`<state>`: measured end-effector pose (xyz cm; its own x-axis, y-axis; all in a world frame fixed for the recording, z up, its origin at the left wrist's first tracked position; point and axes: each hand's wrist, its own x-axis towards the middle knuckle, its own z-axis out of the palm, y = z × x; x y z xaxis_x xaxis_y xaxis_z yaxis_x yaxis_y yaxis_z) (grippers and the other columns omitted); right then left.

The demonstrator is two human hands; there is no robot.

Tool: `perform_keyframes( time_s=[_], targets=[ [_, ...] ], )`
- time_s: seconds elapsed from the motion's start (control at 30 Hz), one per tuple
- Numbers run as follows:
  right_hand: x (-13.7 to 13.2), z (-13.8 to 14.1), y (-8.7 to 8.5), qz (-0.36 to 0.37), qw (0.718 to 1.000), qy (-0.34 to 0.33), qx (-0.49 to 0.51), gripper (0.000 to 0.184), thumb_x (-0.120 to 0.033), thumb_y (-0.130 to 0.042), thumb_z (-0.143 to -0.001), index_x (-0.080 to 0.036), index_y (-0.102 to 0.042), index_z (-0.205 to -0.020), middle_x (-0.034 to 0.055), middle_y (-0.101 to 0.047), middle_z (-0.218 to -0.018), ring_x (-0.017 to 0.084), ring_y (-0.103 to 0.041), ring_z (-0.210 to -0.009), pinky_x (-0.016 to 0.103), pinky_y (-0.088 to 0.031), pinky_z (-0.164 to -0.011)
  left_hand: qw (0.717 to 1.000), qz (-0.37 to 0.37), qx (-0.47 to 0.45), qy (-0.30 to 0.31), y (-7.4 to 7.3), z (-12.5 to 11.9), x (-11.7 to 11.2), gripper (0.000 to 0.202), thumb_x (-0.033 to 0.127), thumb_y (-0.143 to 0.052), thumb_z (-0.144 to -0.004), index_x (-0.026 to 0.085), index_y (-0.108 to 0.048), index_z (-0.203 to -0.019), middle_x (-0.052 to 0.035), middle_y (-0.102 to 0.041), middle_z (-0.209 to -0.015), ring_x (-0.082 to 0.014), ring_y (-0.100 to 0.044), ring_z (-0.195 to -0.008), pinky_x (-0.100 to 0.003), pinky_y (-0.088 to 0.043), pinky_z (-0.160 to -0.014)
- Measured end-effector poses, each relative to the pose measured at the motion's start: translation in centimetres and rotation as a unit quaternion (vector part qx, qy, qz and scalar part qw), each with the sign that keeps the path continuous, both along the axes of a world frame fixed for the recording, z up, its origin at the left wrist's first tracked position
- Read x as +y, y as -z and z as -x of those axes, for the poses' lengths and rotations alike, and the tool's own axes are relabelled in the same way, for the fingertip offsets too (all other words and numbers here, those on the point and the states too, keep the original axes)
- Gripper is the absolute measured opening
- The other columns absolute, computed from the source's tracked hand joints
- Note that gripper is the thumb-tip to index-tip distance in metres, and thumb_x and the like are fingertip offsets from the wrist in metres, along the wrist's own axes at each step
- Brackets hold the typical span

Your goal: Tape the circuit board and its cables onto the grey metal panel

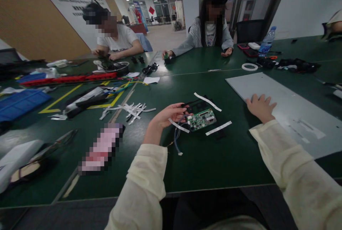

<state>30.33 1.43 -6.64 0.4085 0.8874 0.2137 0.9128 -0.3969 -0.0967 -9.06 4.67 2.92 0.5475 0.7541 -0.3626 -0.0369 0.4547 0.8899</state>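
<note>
My left hand is closed on the edge of a black frame that carries a green circuit board. White tape strips stick out from it, one along the top, one at the lower right and one by my fingers. Grey wires run down from the board to a small white connector. On the right, my right hand lies with fingers spread on a flat grey panel. A pale taped patch shows on that panel's near part.
Loose white strips lie in a pile left of the board, near a phone. A tape roll and a water bottle stand beyond the panel. Blue trays and cables crowd the left. Two people sit across the table.
</note>
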Motion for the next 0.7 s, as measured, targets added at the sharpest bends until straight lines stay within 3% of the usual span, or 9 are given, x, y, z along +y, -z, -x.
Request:
perform_keyframes(
  time_s=[0.1, 0.4, 0.7],
  targets=[
    [-0.2, 1.0, 0.0, -0.013, 1.0, 0.013, 0.014, 0.063, -0.051, -0.023, -0.093, -0.008, -0.045, -0.133, 0.029, -0.035, -0.139, 0.049, -0.029, -0.129, 0.072, -0.024, -0.091, 1.0, -0.004, -0.001, -0.013, -0.2, 0.3, 0.2, 0.03, 0.004, -0.062, -0.078, 0.011, -0.06, -0.107, -0.0099, -0.071, -0.084, -0.017, -0.07, -0.069, -0.025, -0.059, -0.059],
    [-2.4, 6.7, -1.4, 0.006, 0.986, -0.166, -0.007, 0.059, -0.048, -0.025, -0.094, -0.015, -0.039, -0.141, 0.0213, -0.033, -0.147, 0.043, -0.027, -0.132, 0.066, -0.025, -0.099, 0.999, -0.032, 0.001, -0.017, -0.9, 0.8, 0.0, 0.024, 0.005, -0.064, -0.077, 0.01, -0.064, -0.1, -0.0076, -0.07, -0.076, -0.0141, -0.068, -0.061, -0.021, -0.057, -0.054],
    [-6.4, 10.0, -2.7, 0.005, 0.916, -0.397, 0.05, 0.059, -0.047, -0.032, -0.094, -0.018, -0.035, -0.145, 0.0128, -0.024, -0.154, 0.041, -0.018, -0.139, 0.06, -0.024, -0.108, 0.998, -0.045, -0.028, -0.025, -1.3, 0.9, -0.2, 0.023, 0.004, -0.062, -0.077, 0.01, -0.064, -0.099, -0.0069, -0.071, -0.074, -0.0148, -0.068, -0.06, -0.021, -0.055, -0.05]
  ],
)
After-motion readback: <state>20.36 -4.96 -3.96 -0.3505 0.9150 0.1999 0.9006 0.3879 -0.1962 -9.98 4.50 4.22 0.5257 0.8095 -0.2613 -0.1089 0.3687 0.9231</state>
